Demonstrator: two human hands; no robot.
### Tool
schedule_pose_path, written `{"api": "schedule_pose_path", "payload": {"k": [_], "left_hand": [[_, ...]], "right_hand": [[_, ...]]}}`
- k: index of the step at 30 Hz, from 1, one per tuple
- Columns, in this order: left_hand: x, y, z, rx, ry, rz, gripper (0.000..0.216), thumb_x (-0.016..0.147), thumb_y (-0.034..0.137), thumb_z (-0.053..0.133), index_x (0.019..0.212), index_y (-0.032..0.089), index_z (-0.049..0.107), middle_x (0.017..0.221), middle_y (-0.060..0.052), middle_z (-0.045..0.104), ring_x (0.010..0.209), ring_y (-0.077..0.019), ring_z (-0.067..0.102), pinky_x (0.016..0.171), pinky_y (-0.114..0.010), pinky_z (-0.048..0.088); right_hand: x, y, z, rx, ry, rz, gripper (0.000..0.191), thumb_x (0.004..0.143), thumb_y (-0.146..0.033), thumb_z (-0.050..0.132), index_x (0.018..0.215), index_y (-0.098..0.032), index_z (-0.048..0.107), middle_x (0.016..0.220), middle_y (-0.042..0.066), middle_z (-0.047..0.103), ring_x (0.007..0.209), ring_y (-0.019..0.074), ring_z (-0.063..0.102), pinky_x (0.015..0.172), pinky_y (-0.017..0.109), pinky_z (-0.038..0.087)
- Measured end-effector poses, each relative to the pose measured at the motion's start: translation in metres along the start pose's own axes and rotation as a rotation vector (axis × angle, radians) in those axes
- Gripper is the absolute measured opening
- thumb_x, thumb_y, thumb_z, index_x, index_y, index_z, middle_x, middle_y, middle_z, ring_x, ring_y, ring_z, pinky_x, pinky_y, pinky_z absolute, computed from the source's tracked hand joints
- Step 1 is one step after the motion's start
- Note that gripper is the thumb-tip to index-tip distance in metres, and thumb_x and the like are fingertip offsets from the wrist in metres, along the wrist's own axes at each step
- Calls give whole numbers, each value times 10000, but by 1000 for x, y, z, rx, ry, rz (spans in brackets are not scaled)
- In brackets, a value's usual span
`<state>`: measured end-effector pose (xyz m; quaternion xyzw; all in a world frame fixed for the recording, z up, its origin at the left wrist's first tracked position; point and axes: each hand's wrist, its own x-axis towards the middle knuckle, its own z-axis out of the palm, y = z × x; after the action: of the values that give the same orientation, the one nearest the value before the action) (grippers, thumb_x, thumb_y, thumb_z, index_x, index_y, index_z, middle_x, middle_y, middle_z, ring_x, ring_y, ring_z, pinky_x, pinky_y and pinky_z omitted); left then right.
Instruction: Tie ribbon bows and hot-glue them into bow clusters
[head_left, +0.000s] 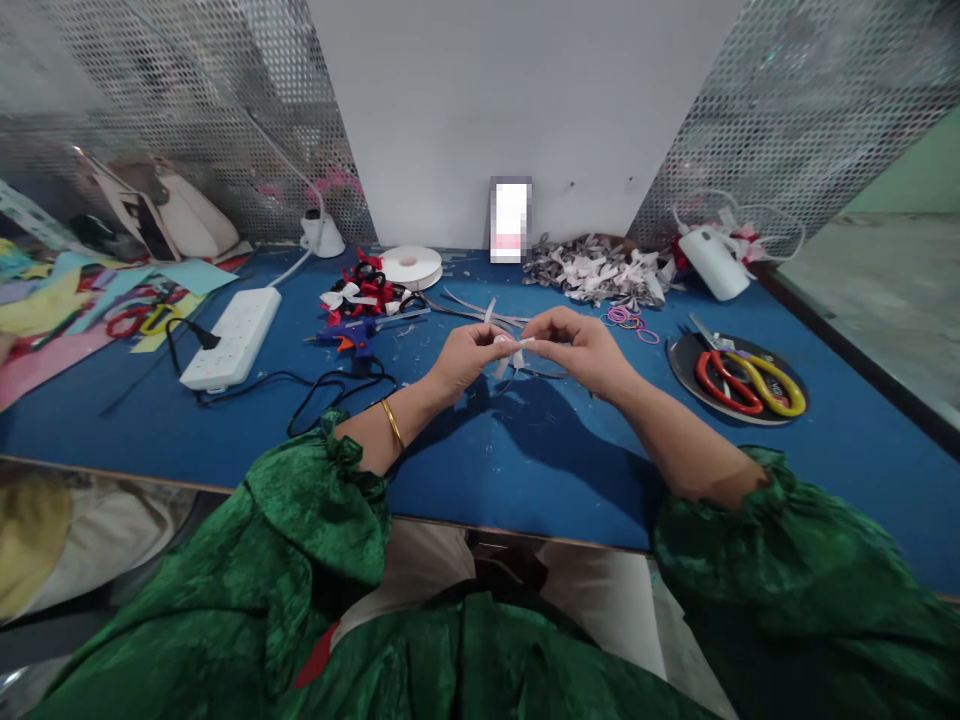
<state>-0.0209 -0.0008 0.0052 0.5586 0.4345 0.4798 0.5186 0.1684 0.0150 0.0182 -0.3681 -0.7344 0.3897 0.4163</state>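
Note:
Above the blue table, my left hand [471, 358] and my right hand [576, 346] meet fingertip to fingertip. Between them is a short white ribbon [519, 356], pinched from both sides, with loose ends sticking up and hanging down. My fingers cover its middle, so its exact shape is hidden. Thin grey ribbon strips [469, 305] lie on the table just behind my hands. Farther back to the right is a pile of white and grey ribbon bows [600, 272]. Pink and purple elastic bands [624, 318] lie in front of that pile.
A blue glue gun [352, 338], red, black and white bows [367, 290] and a ribbon spool [411, 264] stand left. A white power strip [238, 335] trails black cable. Scissors [726, 382] rest on a black disc [686, 375] at right. A phone [511, 220] leans behind.

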Motion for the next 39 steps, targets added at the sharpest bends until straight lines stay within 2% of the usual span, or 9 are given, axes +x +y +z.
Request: {"api": "schedule_pose_path", "payload": {"k": [2, 6, 8, 13, 17, 26, 33, 39], "left_hand": [[0, 0, 1, -26, -11, -30, 303, 653, 412, 788, 730, 137, 686, 683, -9, 627, 621, -101, 521, 628, -254, 393], [0, 3, 2, -187, -5, -110, 388, 739, 531, 703, 832, 155, 674, 714, -26, 646, 605, -115, 565, 573, -258, 396], [0, 4, 2, -238, 2, -107, 376, 744, 512, 709, 889, 168, 666, 759, -25, 658, 631, -117, 587, 589, -259, 415], [0, 3, 1, -173, -36, -30, 314, 661, 358, 802, 850, 150, 663, 770, 3, 643, 659, -93, 573, 658, -256, 435], [1, 1, 0, -182, -20, -8, 304, 671, 361, 791, 840, 146, 660, 763, 1, 639, 658, -92, 566, 645, -244, 429], [2, -2, -2, -173, 13, -7, 294, 674, 355, 783, 834, 143, 658, 757, -3, 634, 660, -96, 561, 638, -239, 427], [0, 0, 2, -132, -40, 26, 310, 666, 343, 799, 839, 128, 657, 778, -13, 645, 666, -96, 559, 627, -228, 429], [3, -2, -2, -252, -75, -52, 352, 780, 490, 686, 867, 152, 645, 788, -24, 658, 650, -111, 592, 647, -257, 463]], "right_hand": [[0, 0, 0, -73, -11, -25, 182, 774, -371, 712, 782, -197, 657, 801, 30, 608, 718, 147, 503, 671, 312, 400], [0, 3, 2, -33, 1, 27, 173, 781, -353, 705, 745, -200, 635, 716, 8, 583, 637, 124, 454, 604, 299, 353], [0, 4, 2, -22, 6, 53, 171, 784, -352, 703, 745, -203, 629, 687, -1, 572, 605, 116, 431, 574, 295, 331], [0, 2, 1, 25, 1, 76, 186, 776, -360, 712, 795, -199, 622, 686, -5, 575, 586, 109, 438, 551, 287, 332], [0, -2, -4, 76, -49, 79, 257, 727, -352, 758, 873, -205, 607, 708, -1, 604, 618, 123, 491, 568, 287, 376], [2, -3, -6, 163, -86, 104, 281, 701, -303, 751, 894, -205, 573, 796, 25, 634, 689, 143, 559, 615, 297, 420], [3, 6, -1, 79, -141, 95, 235, 689, -312, 751, 749, -181, 565, 670, -20, 554, 601, 99, 447, 568, 268, 336], [3, 4, -4, 128, -122, 98, 221, 719, -299, 739, 727, -200, 541, 644, -34, 505, 578, 92, 395, 550, 274, 287]]}}
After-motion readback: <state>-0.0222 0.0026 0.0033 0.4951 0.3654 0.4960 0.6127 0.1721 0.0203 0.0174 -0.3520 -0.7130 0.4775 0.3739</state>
